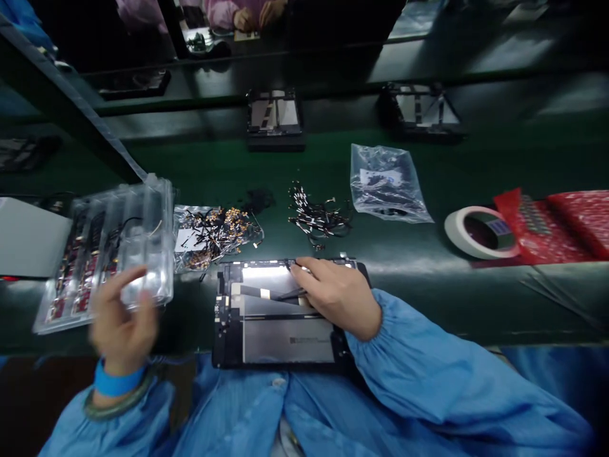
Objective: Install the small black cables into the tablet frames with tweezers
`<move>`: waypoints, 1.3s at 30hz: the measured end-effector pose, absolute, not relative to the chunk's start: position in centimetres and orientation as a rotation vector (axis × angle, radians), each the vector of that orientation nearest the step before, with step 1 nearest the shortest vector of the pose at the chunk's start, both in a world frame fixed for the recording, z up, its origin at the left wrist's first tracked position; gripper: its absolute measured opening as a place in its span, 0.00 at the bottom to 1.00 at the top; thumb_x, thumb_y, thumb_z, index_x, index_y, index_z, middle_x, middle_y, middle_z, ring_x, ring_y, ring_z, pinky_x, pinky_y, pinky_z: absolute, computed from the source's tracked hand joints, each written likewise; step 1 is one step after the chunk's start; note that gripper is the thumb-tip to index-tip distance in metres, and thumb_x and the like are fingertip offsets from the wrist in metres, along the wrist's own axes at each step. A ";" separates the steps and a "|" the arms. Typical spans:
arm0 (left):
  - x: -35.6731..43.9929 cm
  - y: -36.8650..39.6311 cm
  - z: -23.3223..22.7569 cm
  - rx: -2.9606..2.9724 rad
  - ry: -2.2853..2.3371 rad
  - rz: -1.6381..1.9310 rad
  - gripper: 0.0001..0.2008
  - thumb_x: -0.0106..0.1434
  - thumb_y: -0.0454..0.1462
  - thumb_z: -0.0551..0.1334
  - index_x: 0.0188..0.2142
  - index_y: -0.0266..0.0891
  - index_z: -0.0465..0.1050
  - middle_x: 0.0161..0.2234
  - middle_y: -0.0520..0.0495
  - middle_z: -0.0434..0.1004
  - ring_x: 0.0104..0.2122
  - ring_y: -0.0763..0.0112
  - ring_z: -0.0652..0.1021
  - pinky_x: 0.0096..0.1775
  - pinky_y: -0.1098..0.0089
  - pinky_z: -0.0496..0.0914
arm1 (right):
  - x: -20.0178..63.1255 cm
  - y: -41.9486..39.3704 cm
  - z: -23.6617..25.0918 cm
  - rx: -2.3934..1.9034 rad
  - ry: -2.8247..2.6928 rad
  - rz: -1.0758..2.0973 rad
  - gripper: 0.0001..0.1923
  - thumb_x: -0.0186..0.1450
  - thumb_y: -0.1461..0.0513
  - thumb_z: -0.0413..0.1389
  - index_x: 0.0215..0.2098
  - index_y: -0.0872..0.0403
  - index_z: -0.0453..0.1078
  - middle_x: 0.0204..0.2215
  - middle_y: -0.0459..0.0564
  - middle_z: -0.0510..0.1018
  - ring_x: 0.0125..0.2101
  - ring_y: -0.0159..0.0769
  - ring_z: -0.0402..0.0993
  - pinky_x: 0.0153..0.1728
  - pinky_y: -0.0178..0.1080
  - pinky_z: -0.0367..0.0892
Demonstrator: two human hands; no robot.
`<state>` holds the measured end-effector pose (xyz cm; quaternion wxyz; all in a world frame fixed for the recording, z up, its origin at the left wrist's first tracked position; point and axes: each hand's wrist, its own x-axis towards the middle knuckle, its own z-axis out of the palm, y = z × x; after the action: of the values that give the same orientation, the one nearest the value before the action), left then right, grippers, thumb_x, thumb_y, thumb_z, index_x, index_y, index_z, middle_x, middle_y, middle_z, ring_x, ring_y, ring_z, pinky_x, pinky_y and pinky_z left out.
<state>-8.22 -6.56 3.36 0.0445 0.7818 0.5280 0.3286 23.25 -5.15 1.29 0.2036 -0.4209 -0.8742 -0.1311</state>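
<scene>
An opened tablet (285, 339) lies at the bench's front edge, its inner battery and circuit parts exposed. My right hand (337, 295) rests on its upper right part, fingertips at the top edge. A thin dark tool, apparently tweezers (291, 294), sticks out from under that hand's curled fingers. My left hand (124, 320), smeared by motion, hovers by the front right corner of a clear compartment tray (164, 254), thumb and forefinger apart with nothing visible between them. Small red and dark parts fill several of the tray's compartments. A blue band (118, 381) circles my left wrist.
Behind the tablet lie a pile of small gold-and-black parts (233, 228), a heap of small cables (314, 216) and a clear bag (390, 184). Tape (457, 235) and red wrap (580, 222) sit right. Two opened devices (275, 117) stand farther back. Another person's hands (259, 16) show beyond.
</scene>
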 end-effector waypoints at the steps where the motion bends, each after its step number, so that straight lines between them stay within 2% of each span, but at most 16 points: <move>1: -6.7 -5.6 3.3 2.465 1.500 0.971 0.17 0.67 0.37 0.54 0.55 0.41 0.61 0.52 0.40 0.72 0.53 0.59 0.73 0.52 0.52 0.70 | 23.2 -5.2 1.3 -1.186 -2.455 -0.348 0.12 0.63 0.71 0.49 0.38 0.57 0.74 0.39 0.55 0.80 0.29 0.34 0.73 0.27 0.36 0.61; 2: -5.2 -4.6 3.3 2.537 1.362 0.858 0.14 0.65 0.37 0.58 0.51 0.42 0.65 0.53 0.42 0.72 0.53 0.60 0.73 0.53 0.55 0.70 | 23.2 -5.2 1.4 -1.194 -2.470 -0.329 0.12 0.63 0.71 0.49 0.37 0.57 0.73 0.39 0.55 0.80 0.29 0.34 0.72 0.28 0.36 0.61; 4: -2.3 -3.0 3.1 2.714 1.020 0.639 0.12 0.66 0.36 0.57 0.49 0.37 0.65 0.53 0.38 0.72 0.54 0.60 0.73 0.54 0.54 0.69 | 23.2 -5.2 1.5 -1.210 -2.484 -0.303 0.11 0.62 0.71 0.50 0.37 0.56 0.73 0.39 0.54 0.80 0.29 0.33 0.72 0.28 0.36 0.60; 9: 2.0 -1.2 2.4 2.820 0.662 0.515 0.10 0.68 0.36 0.53 0.47 0.34 0.66 0.52 0.36 0.74 0.50 0.59 0.75 0.48 0.57 0.73 | 23.0 -4.9 1.9 -1.258 -2.500 -0.245 0.08 0.62 0.69 0.53 0.37 0.56 0.74 0.37 0.53 0.79 0.28 0.33 0.71 0.27 0.37 0.58; 14: 2.2 -1.1 2.1 2.792 0.679 0.508 0.10 0.67 0.31 0.53 0.47 0.35 0.67 0.51 0.40 0.76 0.51 0.61 0.74 0.50 0.58 0.72 | 23.2 -5.3 2.6 -1.261 -2.546 -0.255 0.09 0.66 0.68 0.52 0.40 0.58 0.73 0.33 0.52 0.78 0.28 0.34 0.69 0.26 0.37 0.56; 19: 1.8 -0.7 2.1 2.657 0.690 0.537 0.16 0.66 0.27 0.51 0.51 0.37 0.66 0.51 0.43 0.75 0.52 0.66 0.73 0.52 0.61 0.72 | 24.5 -6.3 3.1 -1.249 -2.557 -0.242 0.13 0.68 0.69 0.46 0.41 0.58 0.73 0.31 0.50 0.77 0.27 0.33 0.68 0.26 0.37 0.57; 27: 2.1 -1.0 1.6 2.930 0.658 0.411 0.17 0.64 0.28 0.55 0.53 0.34 0.68 0.52 0.43 0.74 0.51 0.58 0.72 0.50 0.56 0.72 | 25.5 -6.9 2.8 -1.198 -2.528 -0.339 0.13 0.69 0.69 0.47 0.43 0.59 0.74 0.31 0.50 0.79 0.27 0.34 0.67 0.26 0.38 0.57; 39: 2.3 -1.2 1.7 2.930 0.680 0.413 0.17 0.66 0.29 0.52 0.53 0.34 0.68 0.51 0.41 0.75 0.52 0.58 0.71 0.49 0.55 0.72 | 25.6 -6.6 2.1 -1.204 -2.503 -0.442 0.14 0.70 0.68 0.46 0.43 0.57 0.73 0.34 0.50 0.80 0.28 0.32 0.67 0.27 0.38 0.58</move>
<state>2.29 -1.21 1.71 0.0528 0.9637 0.2236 0.1358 25.62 -6.63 2.10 0.1641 -0.4222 -0.8779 -0.1550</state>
